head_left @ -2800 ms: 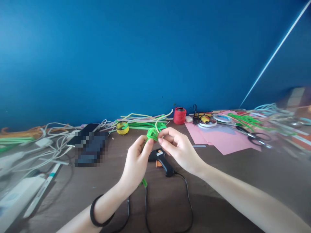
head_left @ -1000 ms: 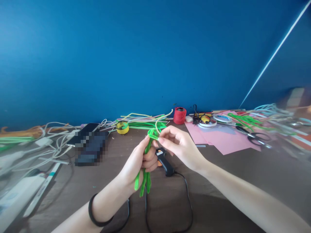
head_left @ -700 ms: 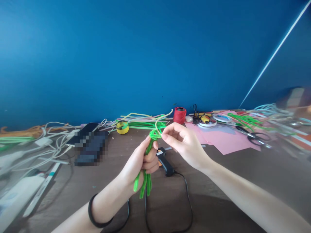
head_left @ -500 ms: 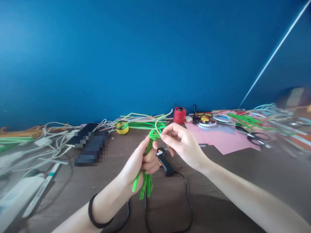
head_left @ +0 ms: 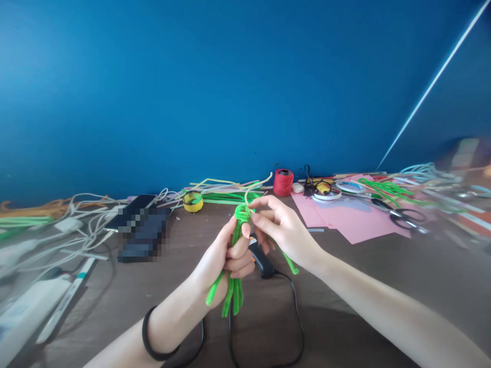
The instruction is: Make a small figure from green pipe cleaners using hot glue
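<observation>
In the head view, the left hand point(head_left: 219, 258) clasps a fuzzy green bundle point(head_left: 242, 212) over the middle of the desk point(head_left: 345, 306), the right hand point(head_left: 286, 230) pinches its looped top, and a black glue gun point(head_left: 263, 261) lies partly hidden behind them.

bundle point(head_left: 242, 212): in left hand point(head_left: 228, 250), right hand point(head_left: 278, 220) at its top | glue gun point(head_left: 263, 259): on table point(head_left: 345, 312), below hands | phones point(head_left: 134, 209): left of hands | tape point(head_left: 195, 206): between phones and spool point(head_left: 283, 185) | spool: before wall point(head_left: 245, 102) | paper point(head_left: 356, 225): right of hands | scissors point(head_left: 394, 211): across paper's right edge
</observation>
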Demonstrator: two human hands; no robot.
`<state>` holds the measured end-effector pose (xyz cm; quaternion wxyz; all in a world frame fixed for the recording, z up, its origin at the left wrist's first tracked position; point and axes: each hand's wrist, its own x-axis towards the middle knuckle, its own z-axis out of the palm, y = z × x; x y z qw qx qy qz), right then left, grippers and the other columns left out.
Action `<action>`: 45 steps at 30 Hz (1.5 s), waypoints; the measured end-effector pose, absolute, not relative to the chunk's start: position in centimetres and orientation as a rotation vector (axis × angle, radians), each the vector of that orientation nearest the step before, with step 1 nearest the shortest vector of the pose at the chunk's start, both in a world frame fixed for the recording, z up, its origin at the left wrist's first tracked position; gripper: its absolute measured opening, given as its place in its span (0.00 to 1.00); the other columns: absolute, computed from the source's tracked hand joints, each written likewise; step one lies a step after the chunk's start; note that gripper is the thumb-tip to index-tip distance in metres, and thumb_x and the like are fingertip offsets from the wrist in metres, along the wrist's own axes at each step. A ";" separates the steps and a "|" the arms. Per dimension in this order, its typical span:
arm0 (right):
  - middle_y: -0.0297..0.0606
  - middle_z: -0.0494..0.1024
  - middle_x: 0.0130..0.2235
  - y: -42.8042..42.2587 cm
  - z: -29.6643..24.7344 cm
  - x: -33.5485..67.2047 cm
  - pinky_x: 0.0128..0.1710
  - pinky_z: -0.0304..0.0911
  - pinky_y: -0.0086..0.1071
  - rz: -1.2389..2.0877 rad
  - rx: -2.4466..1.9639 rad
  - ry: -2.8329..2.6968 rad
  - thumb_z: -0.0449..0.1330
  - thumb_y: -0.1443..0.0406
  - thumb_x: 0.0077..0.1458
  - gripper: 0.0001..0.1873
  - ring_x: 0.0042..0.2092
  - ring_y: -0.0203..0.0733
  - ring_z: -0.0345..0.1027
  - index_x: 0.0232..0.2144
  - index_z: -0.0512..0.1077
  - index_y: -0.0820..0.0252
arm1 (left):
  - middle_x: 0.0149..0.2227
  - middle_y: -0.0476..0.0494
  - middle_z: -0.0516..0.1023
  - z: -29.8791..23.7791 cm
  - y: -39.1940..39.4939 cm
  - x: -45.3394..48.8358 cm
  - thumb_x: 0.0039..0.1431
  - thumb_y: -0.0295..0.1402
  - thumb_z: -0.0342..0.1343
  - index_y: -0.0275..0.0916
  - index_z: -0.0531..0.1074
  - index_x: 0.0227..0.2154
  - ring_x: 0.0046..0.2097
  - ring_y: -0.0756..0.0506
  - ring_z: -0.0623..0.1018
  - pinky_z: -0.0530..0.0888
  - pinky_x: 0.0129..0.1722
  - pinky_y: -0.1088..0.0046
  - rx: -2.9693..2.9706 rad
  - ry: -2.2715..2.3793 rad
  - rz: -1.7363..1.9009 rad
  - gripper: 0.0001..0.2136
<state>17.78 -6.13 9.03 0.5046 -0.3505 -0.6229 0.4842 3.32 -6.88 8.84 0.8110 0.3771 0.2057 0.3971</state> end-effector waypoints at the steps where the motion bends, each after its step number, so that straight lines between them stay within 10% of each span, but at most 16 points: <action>1: 0.26 0.68 0.19 -6.1 9.0 17.8 0.12 0.51 0.21 1.204 -0.836 -1.502 0.54 0.59 0.57 0.12 0.15 0.29 0.61 0.41 0.61 0.58 | 0.13 0.61 0.39 8.8 -6.9 3.3 0.61 0.41 0.42 0.38 0.64 0.25 0.14 0.58 0.38 0.48 0.10 0.86 0.796 0.433 0.847 0.15; 26: 0.26 0.68 0.17 -5.4 8.5 18.4 0.12 0.53 0.20 1.403 -0.583 -1.605 0.55 0.55 0.55 0.19 0.14 0.27 0.59 0.44 0.66 0.59 | 0.13 0.60 0.41 9.6 -7.1 2.7 0.60 0.37 0.44 0.37 0.61 0.20 0.13 0.57 0.40 0.50 0.11 0.84 0.647 0.298 0.614 0.15; 32: 0.30 0.71 0.21 -5.4 8.6 18.3 0.12 0.51 0.21 1.242 -0.700 -1.628 0.54 0.56 0.56 0.17 0.16 0.28 0.61 0.42 0.66 0.62 | 0.14 0.55 0.57 10.0 -6.4 2.2 0.59 0.39 0.37 0.36 0.66 0.25 0.15 0.55 0.55 0.61 0.18 0.79 1.104 0.564 0.730 0.17; 45: 0.28 0.69 0.18 -5.6 8.7 18.0 0.13 0.52 0.21 1.151 -0.793 -1.642 0.53 0.56 0.56 0.17 0.16 0.29 0.62 0.43 0.65 0.62 | 0.32 0.50 0.76 10.4 -6.7 2.3 0.41 0.25 0.63 0.42 0.69 0.34 0.35 0.49 0.75 0.68 0.35 0.78 1.720 1.101 1.352 0.15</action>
